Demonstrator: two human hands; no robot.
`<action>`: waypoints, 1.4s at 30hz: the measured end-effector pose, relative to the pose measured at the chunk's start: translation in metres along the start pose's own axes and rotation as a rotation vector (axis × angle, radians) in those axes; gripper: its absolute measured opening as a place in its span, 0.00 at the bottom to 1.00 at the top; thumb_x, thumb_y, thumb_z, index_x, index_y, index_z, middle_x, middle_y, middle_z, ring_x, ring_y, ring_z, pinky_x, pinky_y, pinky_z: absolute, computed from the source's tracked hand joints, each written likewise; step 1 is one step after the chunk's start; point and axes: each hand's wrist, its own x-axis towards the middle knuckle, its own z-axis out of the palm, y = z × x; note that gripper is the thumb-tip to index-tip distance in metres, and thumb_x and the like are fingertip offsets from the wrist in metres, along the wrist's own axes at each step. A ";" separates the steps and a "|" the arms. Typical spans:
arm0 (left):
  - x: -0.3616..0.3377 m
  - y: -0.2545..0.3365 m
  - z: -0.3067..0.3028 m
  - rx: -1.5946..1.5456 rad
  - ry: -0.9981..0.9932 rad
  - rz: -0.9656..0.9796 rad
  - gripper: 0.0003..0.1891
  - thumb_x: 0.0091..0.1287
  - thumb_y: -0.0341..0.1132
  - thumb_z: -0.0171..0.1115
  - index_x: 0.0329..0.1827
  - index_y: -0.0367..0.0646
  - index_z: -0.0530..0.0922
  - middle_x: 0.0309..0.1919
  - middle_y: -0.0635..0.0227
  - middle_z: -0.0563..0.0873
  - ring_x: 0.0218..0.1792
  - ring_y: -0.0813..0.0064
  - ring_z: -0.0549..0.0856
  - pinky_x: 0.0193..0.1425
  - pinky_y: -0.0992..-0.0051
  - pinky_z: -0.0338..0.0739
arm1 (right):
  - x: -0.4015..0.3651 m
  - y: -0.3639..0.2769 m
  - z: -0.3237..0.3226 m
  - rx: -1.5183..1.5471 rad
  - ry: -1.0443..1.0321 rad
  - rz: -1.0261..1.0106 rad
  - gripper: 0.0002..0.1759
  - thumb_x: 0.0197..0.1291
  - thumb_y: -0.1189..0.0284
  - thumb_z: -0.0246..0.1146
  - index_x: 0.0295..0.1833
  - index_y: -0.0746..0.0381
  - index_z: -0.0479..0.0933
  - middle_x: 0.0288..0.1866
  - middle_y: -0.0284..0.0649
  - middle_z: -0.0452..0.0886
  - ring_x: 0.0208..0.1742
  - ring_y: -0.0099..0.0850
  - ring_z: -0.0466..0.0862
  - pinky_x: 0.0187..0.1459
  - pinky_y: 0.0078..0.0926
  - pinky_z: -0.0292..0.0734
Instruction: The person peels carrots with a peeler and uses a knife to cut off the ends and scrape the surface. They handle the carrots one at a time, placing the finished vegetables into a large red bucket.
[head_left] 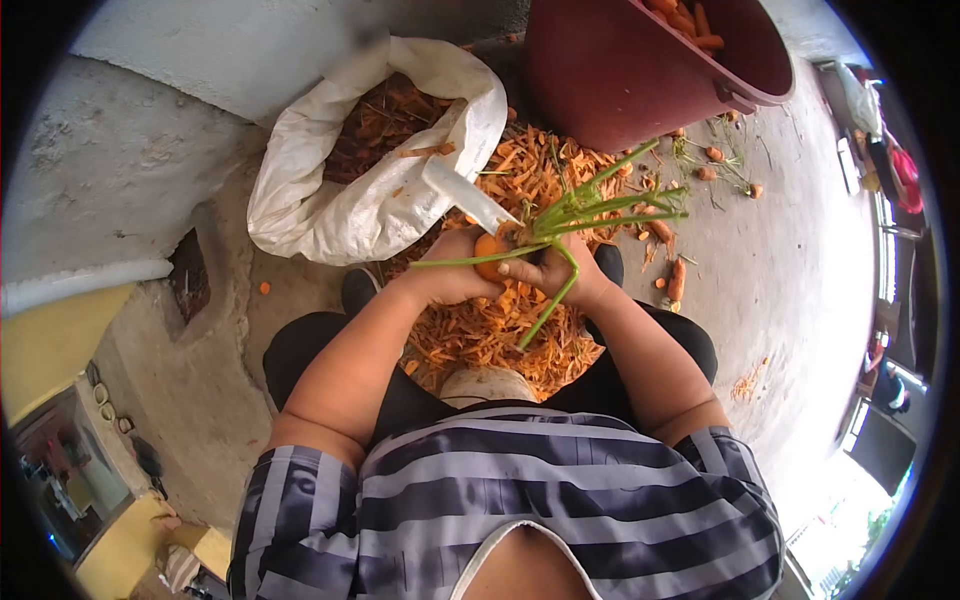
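Grasping leafy carrot [488,258] in both hands [452,268], blade [466,197] by crown, orange peelings [465,325] below.

The carrot [487,258] I hold is bright orange, darkening to brown at its crown, and its stalks [600,212] are fresh green. The blade [468,195] against it is pale silvery white. Around my feet, the peelings [520,325] mix light and deep orange with rusty brown. The sack [345,225] is off-white, with darker, brownish-orange scraps [390,120] inside. The tub [620,80] is deep maroon, and the carrots [690,22] in it are orange. My shirt [560,480] has dark navy and lilac-grey stripes, with a whitish neckline edge; my trousers [315,355] are black. The floor [730,260] is dull grey-beige, the wall [150,120] mottled grey, with yellow [65,350] lower down.
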 end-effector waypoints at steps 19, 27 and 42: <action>0.008 -0.013 0.029 0.707 0.493 -0.205 0.24 0.41 0.39 0.69 0.41 0.36 0.74 0.33 0.52 0.81 0.34 0.52 0.81 0.40 0.64 0.76 | 0.003 0.006 0.037 0.439 0.010 0.724 0.30 0.59 0.47 0.51 0.34 0.68 0.74 0.22 0.46 0.76 0.18 0.34 0.76 0.24 0.31 0.72; 0.012 -0.028 -0.001 -0.670 0.128 0.008 0.29 0.47 0.26 0.65 0.56 0.38 0.67 0.44 0.66 0.77 0.42 0.72 0.80 0.48 0.72 0.76 | 0.007 0.022 0.002 0.822 0.048 0.799 0.34 0.60 0.41 0.41 0.26 0.64 0.68 0.12 0.36 0.66 0.10 0.25 0.66 0.13 0.21 0.60; 0.007 -0.011 0.006 -0.876 -0.212 0.069 0.31 0.40 0.30 0.66 0.53 0.39 0.69 0.41 0.68 0.77 0.42 0.76 0.78 0.48 0.77 0.73 | 0.002 -0.017 -0.014 -0.250 0.055 0.455 0.47 0.35 0.35 0.63 0.43 0.71 0.69 0.27 0.54 0.79 0.32 0.47 0.81 0.35 0.40 0.76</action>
